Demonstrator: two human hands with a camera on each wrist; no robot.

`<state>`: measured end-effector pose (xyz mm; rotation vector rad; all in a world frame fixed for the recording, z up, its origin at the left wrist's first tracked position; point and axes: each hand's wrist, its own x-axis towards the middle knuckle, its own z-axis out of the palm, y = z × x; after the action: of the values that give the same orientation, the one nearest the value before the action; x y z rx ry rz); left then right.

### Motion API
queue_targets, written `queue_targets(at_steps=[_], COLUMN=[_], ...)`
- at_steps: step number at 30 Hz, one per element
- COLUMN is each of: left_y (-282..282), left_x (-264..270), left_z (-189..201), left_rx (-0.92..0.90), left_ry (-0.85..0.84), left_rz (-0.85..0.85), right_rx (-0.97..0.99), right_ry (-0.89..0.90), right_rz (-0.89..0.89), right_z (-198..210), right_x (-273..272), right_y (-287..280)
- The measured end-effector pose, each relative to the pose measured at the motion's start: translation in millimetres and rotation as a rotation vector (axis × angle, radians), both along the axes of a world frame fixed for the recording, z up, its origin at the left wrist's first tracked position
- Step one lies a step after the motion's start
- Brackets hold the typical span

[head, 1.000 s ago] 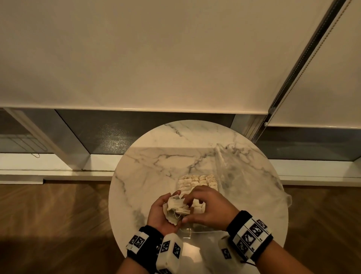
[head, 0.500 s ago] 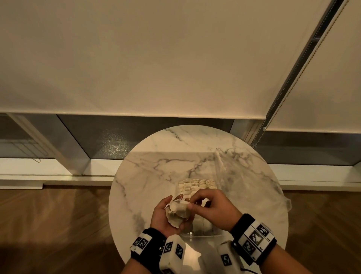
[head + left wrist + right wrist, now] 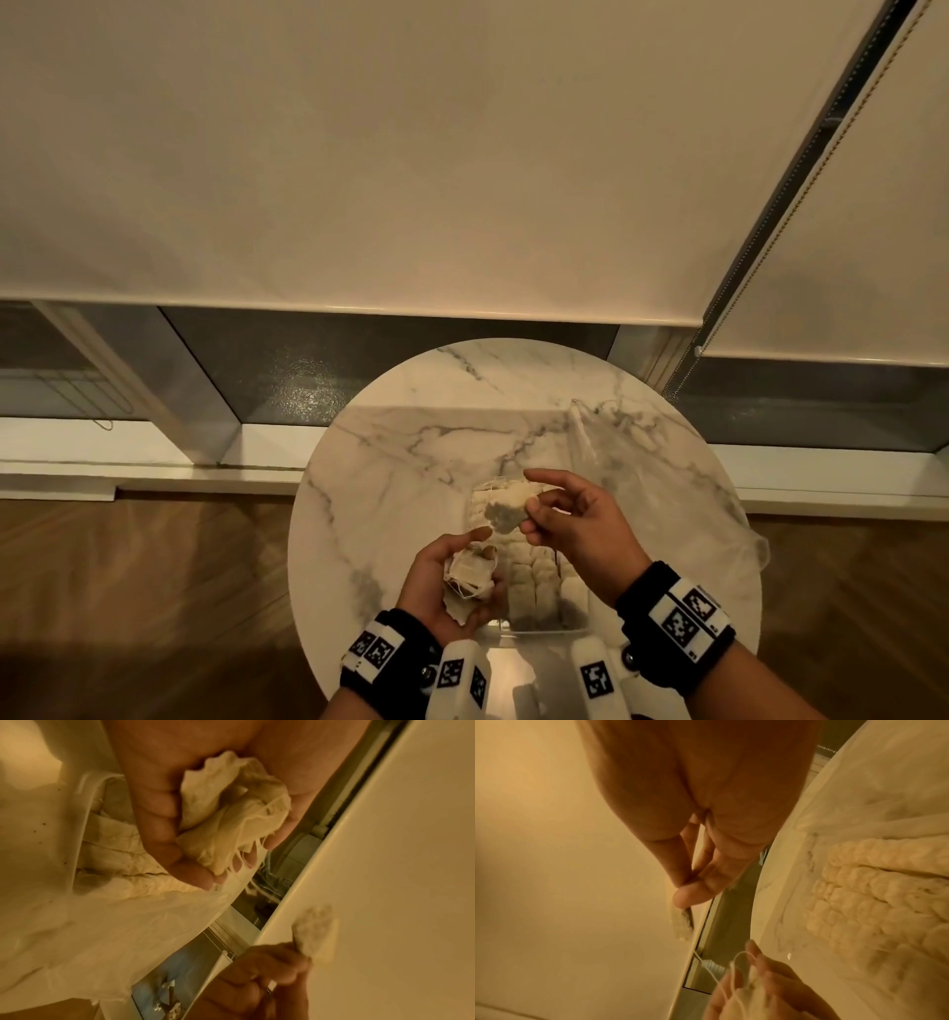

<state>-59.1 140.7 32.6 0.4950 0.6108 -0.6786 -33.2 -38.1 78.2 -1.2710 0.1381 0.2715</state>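
While the left hand (image 3: pixel 441 586) cups a crumpled clump of tea bags (image 3: pixel 470 578) in its curled fingers, with loose threads trailing from it, the right hand (image 3: pixel 575 519) pinches a single tea bag (image 3: pixel 506 506) between thumb and forefinger. Its other fingers are loosely spread. That bag hangs in the air over the far end of the clear container (image 3: pixel 544 626), apart from the clump and touching nothing below. A thread (image 3: pixel 731 969) loops up from the left fingers, but I cannot tell whether it runs to the lifted bag.

The container stands at the near edge of the tabletop (image 3: pixel 400 462), a little right of its middle. It holds packed rows of tea bags (image 3: pixel 539 580), filed side by side across most of its floor. A crumpled clear plastic bag (image 3: pixel 642 462) lies along the right edge of the tabletop, just beside the container.

The work looks like untangling bags one at a time and filing them into the container. By that reading it is well along: the rows are nearly full and one bag is freed. What remains is to seat this bag, then separate and file those in the left palm.
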Motion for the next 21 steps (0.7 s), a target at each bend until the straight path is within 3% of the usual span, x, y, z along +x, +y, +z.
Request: queue_targets(at_steps=[6, 11, 14, 17, 21], left_y=[-6, -8, -4, -1, -4], left_x=[-1, 1, 3, 3, 1], left_z=[20, 16, 14, 13, 10], left_rx=[0.162, 0.613, 0.871, 1.150, 1.218], left_ry=[-0.105, -0.315, -0.461, -0.666, -0.764], left_rz=[-0.020, 0.027, -0.015, -0.161, -0.258], right_rx=[-0.018, -0.049, -0.298, -0.525, -0.543], right_ry=[0.060, 0.118, 0.001, -0.188, -0.243], right_rz=[-0.028, 0.044, 0.141, 0.260, 0.301], right_z=[-12, -14, -17, -22, -28], right_x=[0, -5, -6, -6, -7], right_y=[2, 3, -3, -9, -10])
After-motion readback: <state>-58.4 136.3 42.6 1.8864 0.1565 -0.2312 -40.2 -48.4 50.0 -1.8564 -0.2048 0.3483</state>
